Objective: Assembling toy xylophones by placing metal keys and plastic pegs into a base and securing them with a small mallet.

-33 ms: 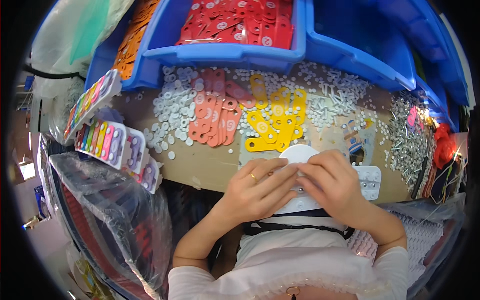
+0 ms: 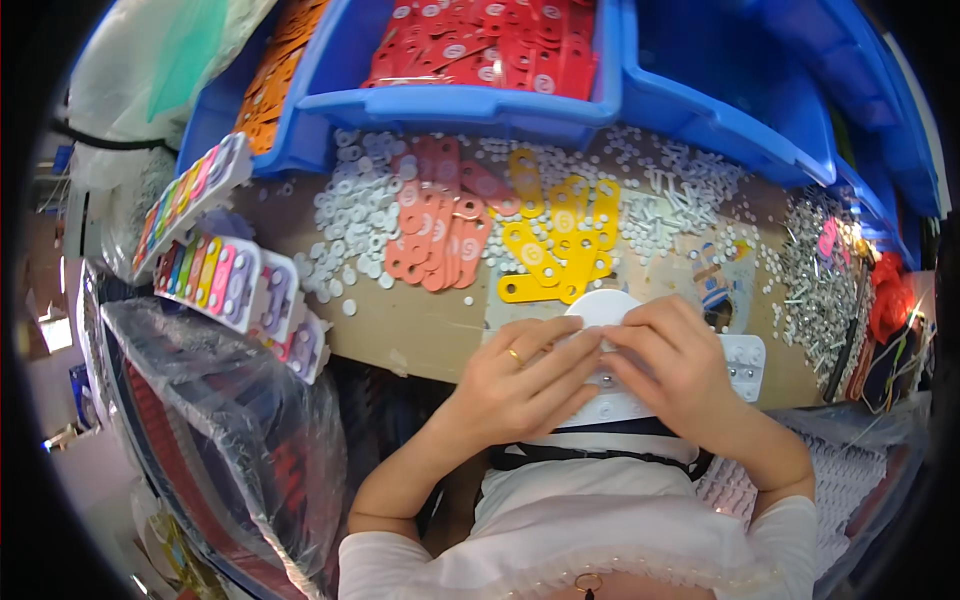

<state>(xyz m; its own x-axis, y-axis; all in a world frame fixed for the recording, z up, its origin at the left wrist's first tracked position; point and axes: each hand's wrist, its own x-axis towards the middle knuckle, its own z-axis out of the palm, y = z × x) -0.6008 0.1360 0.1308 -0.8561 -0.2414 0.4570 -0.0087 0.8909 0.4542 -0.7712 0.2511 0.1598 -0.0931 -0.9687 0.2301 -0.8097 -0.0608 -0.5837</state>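
White panel (image 2: 612, 407): located at the near edge of the table (image 2: 430, 337), beneath both hands. Left hand (image 2: 530, 385) and right hand (image 2: 680, 370) — fingertips brought together over the panel; any clamped part cannot be discerned. Red bars (image 2: 450, 52) and coral bars (image 2: 437, 235) — white printed round marks.

The left hand (image 2: 528, 388) and the right hand (image 2: 678, 368) cover the middle of the white base (image 2: 745, 362), so what their fingertips pinch or press there cannot be told. The top edge cuts off the red strips (image 2: 480, 65) and orange strips (image 2: 280, 75) in their bins (image 2: 455, 104). On the bench (image 2: 430, 338), the metal bits (image 2: 812, 300) are too small to tell singly, and the lower edge crops the shirt (image 2: 590, 510).
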